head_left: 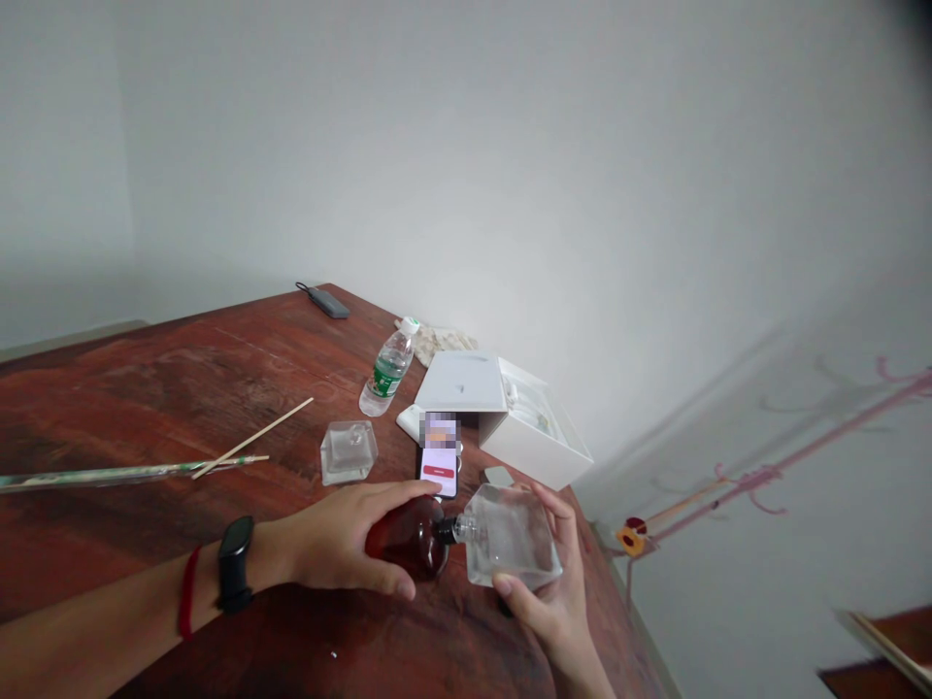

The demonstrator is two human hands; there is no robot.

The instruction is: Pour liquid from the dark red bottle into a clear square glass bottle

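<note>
My left hand [349, 534] is wrapped round a dark red-brown bottle [408, 539], tipped sideways so that its black neck points right. In my right hand [557, 592] is a square clear glass bottle [514, 539], also tilted, with its neck pointing left. The two necks meet end to end between my hands; whether liquid passes is too small to tell. A second square glass bottle [349, 453] stands on the table beyond my left hand. Just past the bottles lies a phone [440, 466] with a lit screen.
A water bottle [388, 369] with a green label stands behind the phone. To its right is an open white box [539, 432] with its lid [460, 381]. Wooden sticks [254, 437] lie at left, and a grey device [327, 302] rests near the table's [182, 359] far corner.
</note>
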